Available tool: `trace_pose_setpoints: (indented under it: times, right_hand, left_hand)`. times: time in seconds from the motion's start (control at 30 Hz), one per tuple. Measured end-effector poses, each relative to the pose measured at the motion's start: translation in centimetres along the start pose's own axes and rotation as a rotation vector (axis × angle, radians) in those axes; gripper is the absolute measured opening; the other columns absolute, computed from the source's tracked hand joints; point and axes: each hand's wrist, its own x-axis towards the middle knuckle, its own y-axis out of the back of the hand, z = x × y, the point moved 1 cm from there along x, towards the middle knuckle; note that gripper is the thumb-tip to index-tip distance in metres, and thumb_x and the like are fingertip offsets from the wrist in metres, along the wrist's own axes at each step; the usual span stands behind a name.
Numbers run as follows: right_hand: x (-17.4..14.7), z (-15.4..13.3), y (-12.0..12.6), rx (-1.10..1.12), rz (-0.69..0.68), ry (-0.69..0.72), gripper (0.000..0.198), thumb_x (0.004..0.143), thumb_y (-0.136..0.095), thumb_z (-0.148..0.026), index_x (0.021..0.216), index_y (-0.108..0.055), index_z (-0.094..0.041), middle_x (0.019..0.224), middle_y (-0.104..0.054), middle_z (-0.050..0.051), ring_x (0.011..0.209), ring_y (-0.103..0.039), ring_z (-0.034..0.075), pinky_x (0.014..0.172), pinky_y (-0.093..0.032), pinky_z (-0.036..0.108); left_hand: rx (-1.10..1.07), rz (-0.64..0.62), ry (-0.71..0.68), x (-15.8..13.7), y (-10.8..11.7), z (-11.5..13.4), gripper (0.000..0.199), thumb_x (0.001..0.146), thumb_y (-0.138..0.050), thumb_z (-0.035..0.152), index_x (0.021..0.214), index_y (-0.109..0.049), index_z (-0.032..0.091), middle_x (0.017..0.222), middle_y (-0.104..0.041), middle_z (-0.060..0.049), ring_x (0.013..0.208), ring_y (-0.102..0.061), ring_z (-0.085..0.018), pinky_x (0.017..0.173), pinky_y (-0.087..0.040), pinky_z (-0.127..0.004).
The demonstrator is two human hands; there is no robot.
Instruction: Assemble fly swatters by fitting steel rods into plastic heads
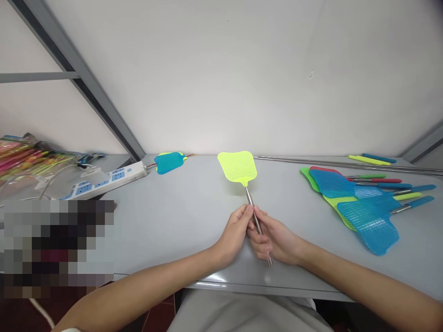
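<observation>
Above the grey table I hold a fly swatter (238, 167) with a yellow-green mesh head and a metal rod. My left hand (235, 235) pinches the rod near its upper part, below the head. My right hand (270, 235) wraps its fingers round the same rod a little lower down. The rod's bare lower end sticks out under my right hand, toward the table's front edge. The swatter slants, head up and away from me.
Right, several blue, green, red and yellow fly swatters (370, 226) lie piled. Behind them are long metal rods (311, 161) and loose coloured handles (369, 160). Left are swatter heads (169, 163), a power strip (107, 181) and bagged coloured items (20, 159). A wall (221, 83) closes the back.
</observation>
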Motion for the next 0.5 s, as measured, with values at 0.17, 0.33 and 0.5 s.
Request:
trace_pose_setpoints:
  times: [0.17, 0.33, 0.5]
  right_hand:
    - [-0.1, -0.3, -0.6, -0.112, 0.042, 0.075, 0.043, 0.08, -0.03, -0.052, 0.075, -0.05, -0.015, 0.064, -0.052, 0.003, 0.058, -0.051, 0.013, 0.058, -0.042, 0.029]
    - [-0.1, -2.2, 0.7, -0.145, 0.082, 0.186, 0.046, 0.08, -0.03, -0.051, 0.083, -0.055, -0.013, 0.072, -0.054, 0.006, 0.066, -0.052, 0.015, 0.061, -0.042, 0.029]
    - [-0.3, -5.1, 4.1, -0.122, 0.35, 0.381, 0.03, 0.079, -0.039, -0.041, 0.09, -0.053, -0.017, 0.076, -0.055, 0.003, 0.067, -0.053, 0.012, 0.062, -0.043, 0.025]
  left_hand:
    - [-0.044, -0.074, 0.158, -0.1, 0.4, 0.4, 0.036, 0.075, -0.037, 0.052, 0.072, -0.047, 0.017, 0.038, -0.037, 0.007, 0.029, -0.036, -0.009, 0.032, -0.033, -0.021]
    - [-0.072, 0.029, -0.022, 0.5, 1.5, 1.1, 0.027, 0.077, -0.039, 0.039, 0.067, -0.048, 0.016, 0.057, -0.048, 0.001, 0.05, -0.047, -0.01, 0.051, -0.041, -0.023]
    - [-0.017, -0.054, 0.029, 0.7, 2.1, 1.9, 0.026, 0.076, -0.036, 0.03, 0.056, -0.042, 0.016, 0.062, -0.045, -0.001, 0.061, -0.049, -0.012, 0.065, -0.039, -0.025]
